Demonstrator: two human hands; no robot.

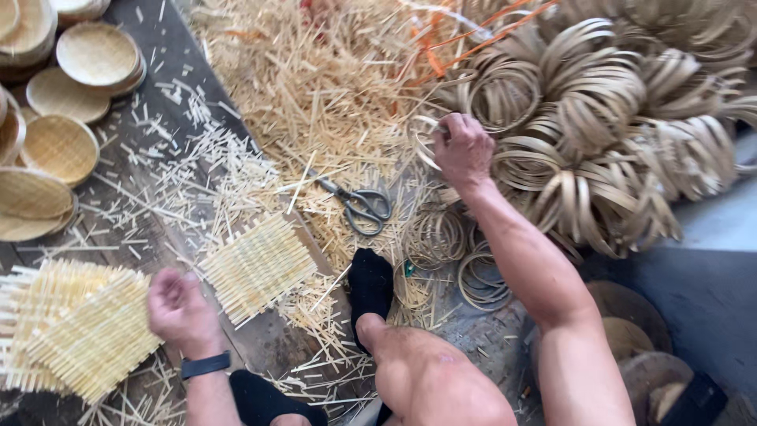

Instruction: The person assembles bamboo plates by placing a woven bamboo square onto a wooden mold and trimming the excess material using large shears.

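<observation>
Two bare hands are at work over a plank floor littered with bamboo offcuts. The right hand (461, 148) reaches far to the right with its fingers curled around a thin bamboo ring (424, 142) at the near-left edge of a big heap of bamboo rings (599, 126); the ring sits pinched in its closed fingers. The left hand (180, 304), a dark wristband (205, 365) on its wrist, is loosely curled and blurred, and whether it holds anything cannot be told; it hovers between a woven mat (256, 267) just to its right and a stack of woven mats (75, 327) just to its left. Scissors (359, 203) lie on the straw-like splints between the two hands, nearer the right one. A few loose rings (438, 237) lie near the right forearm. A foot in a black sock (371, 288) rests near the middle, below the scissors. Far left, round woven trays (59, 146) sit in piles, well apart from both hands. Orange strips (481, 35) lie at the far edge of the heap.
</observation>
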